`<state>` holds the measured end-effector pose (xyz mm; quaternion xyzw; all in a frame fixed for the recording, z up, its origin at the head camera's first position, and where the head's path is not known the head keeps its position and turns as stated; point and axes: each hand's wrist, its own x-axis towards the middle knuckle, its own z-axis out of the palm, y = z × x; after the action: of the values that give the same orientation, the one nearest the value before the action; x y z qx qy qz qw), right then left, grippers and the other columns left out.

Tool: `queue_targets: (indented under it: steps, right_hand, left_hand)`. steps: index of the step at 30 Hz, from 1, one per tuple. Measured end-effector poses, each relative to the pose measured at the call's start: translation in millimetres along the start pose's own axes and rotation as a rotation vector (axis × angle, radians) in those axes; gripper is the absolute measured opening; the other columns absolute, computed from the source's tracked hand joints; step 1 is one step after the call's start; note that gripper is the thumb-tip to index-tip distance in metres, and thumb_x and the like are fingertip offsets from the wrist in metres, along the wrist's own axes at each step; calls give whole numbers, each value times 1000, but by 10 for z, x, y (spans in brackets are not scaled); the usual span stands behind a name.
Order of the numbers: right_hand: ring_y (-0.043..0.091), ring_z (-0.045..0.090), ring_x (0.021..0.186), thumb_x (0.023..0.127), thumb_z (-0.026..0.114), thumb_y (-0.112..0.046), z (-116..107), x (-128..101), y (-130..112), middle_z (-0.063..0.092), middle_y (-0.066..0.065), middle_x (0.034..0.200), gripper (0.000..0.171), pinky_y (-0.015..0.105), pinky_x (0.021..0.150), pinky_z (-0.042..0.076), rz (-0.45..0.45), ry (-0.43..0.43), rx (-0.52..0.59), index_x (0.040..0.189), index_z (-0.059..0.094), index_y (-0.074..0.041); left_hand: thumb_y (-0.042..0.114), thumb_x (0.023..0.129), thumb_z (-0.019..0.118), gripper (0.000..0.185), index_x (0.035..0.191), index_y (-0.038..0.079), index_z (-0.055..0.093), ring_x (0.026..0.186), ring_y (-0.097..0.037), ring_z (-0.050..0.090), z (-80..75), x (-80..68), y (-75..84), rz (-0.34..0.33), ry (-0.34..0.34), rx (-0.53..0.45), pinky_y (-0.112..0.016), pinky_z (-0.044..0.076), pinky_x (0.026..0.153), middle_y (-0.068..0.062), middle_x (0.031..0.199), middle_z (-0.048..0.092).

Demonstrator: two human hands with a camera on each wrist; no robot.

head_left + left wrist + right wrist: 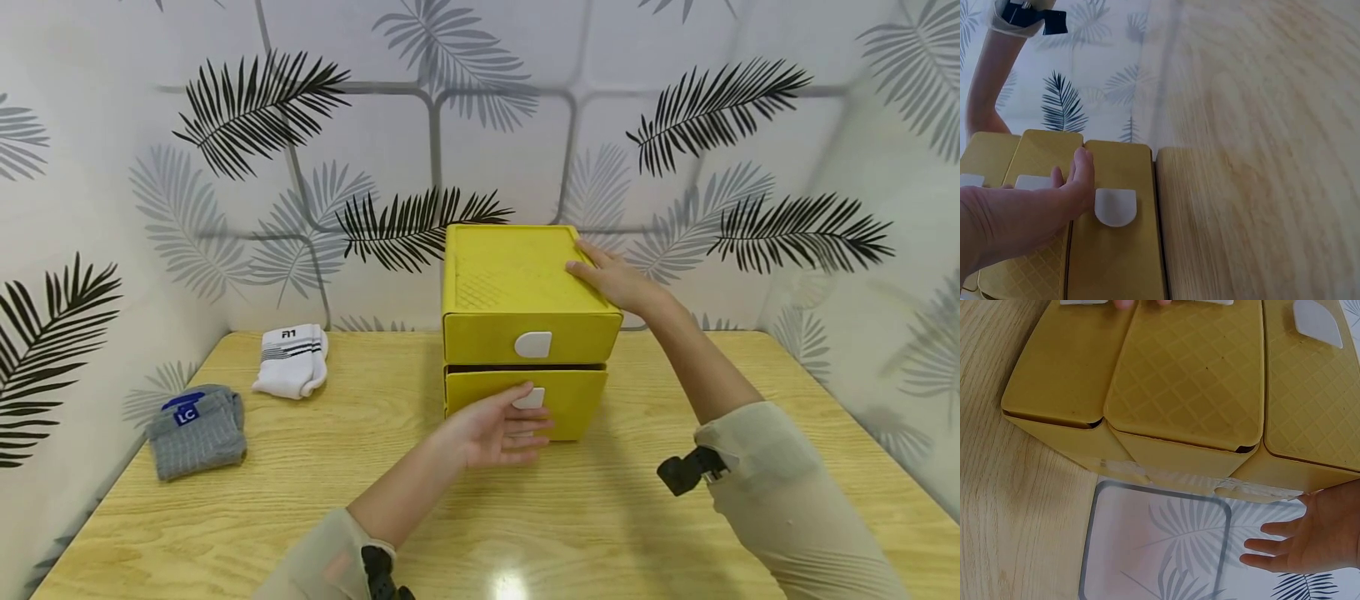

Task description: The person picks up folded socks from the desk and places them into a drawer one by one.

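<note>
A corner walled with pale panels printed in black and grey palm leaves (262,108) is being seen behind a light wooden surface (300,500). A yellow two-drawer box (517,283) is being stood near the back of the surface, close to the wall, with its drawer fronts facing the person. The upper drawer (480,337) is being kept flush, its white handle tab (533,343) sitting at the middle of the front. The lower drawer (480,396) is being shown slightly out of line with the upper one, a dark gap being visible between them. The left hand (495,429) is being held at the front of the lower drawer, palm up, its fingers lightly curled and its fingertips being laid against the drawer's white handle tab (531,398); the grip there is being seen as loose rather than closed round the tab. The right hand (615,279) is being rested flat on the right side of the box top, its fingers spread and straight, so that no grip is being made. Well apart to the left, a folded white sock pair (291,360) with dark stripes is being left lying on the surface, and nearer the left edge a folded grey sock pair (198,429) with a blue label is lying beside it.
</note>
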<state>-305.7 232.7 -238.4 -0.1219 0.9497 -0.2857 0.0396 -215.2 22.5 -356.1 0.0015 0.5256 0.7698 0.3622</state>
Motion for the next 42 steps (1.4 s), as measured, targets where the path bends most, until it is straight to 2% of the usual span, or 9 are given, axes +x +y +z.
queue_targets:
  steps: [9, 13, 15, 18, 21, 23, 26, 33, 42]
  right_hand:
    - [39, 0, 135, 99, 31, -41, -4, 2, -6, 4, 20, 150, 65, 57, 103, 5, -14, -2, 9, 148, 5, -8]
    - [39, 0, 135, 99, 31, -41, 5, 15, 13, 4, 20, 150, 65, 56, 104, 4, -34, -2, 9, 148, 6, -7]
    - [38, 0, 135, 99, 32, -40, 8, 19, 29, 4, 20, 150, 65, 55, 104, 3, -40, -4, 10, 148, 6, -6]
    - [39, 1, 135, 99, 31, -39, 0, 16, 38, 4, 21, 150, 65, 54, 105, 4, -43, -3, 18, 148, 6, -5]
    - [39, 2, 135, 99, 31, -39, -16, 10, 33, 5, 21, 150, 65, 54, 105, 4, -45, 7, 22, 148, 6, -5]
    - [38, 1, 135, 99, 32, -40, -21, 8, 29, 5, 20, 150, 65, 54, 105, 3, -48, 8, 21, 148, 6, -6]
    - [37, 0, 135, 99, 32, -39, -14, 12, 32, 4, 19, 150, 65, 54, 105, 3, -52, 5, 28, 148, 6, -6]
    - [37, 0, 135, 99, 33, -38, 9, 30, 44, 4, 20, 150, 64, 53, 105, 3, -53, 6, 46, 148, 7, -5]
    - [38, -1, 135, 99, 33, -37, 5, 39, 69, 3, 20, 150, 64, 55, 105, 3, -61, 1, 59, 148, 7, -4]
  left_hand:
    - [38, 96, 47, 57, 130, -7, 44, 122, -36, 40, -77, 96, 41, -1, -19, 26, -44, 32, 100, -20, 134, 44]
    - [32, 97, 48, 45, 122, -5, 50, 120, -36, 43, -113, 83, -96, 3, 9, 43, -44, 34, 98, -20, 130, 47]
    - [30, 96, 50, 35, 109, -2, 54, 117, -36, 46, -127, 62, -196, -37, 41, 5, -45, 37, 96, -19, 126, 52]
    - [33, 93, 55, 33, 98, 1, 49, 112, -36, 51, -131, 42, -330, -113, 74, -84, -45, 41, 92, -18, 121, 55]
    - [37, 92, 55, 47, 108, -5, 42, 111, -37, 51, -139, 61, -410, -148, 85, -170, -44, 42, 90, -21, 124, 52]
    - [37, 93, 54, 58, 120, -10, 35, 113, -38, 49, -158, 99, -434, -136, 81, -210, -44, 42, 90, -25, 128, 47]
    - [34, 95, 52, 63, 130, -13, 30, 117, -40, 45, -207, 180, -427, -116, 63, -241, -44, 41, 92, -28, 131, 42]
    - [25, 95, 51, 53, 128, -14, 34, 121, -40, 40, -273, 275, -376, -117, 45, -277, -43, 39, 94, -29, 133, 39]
    - [21, 96, 49, 46, 124, -12, 35, 120, -42, 40, -165, 164, -396, -121, 95, -315, -45, 39, 93, -30, 132, 39]
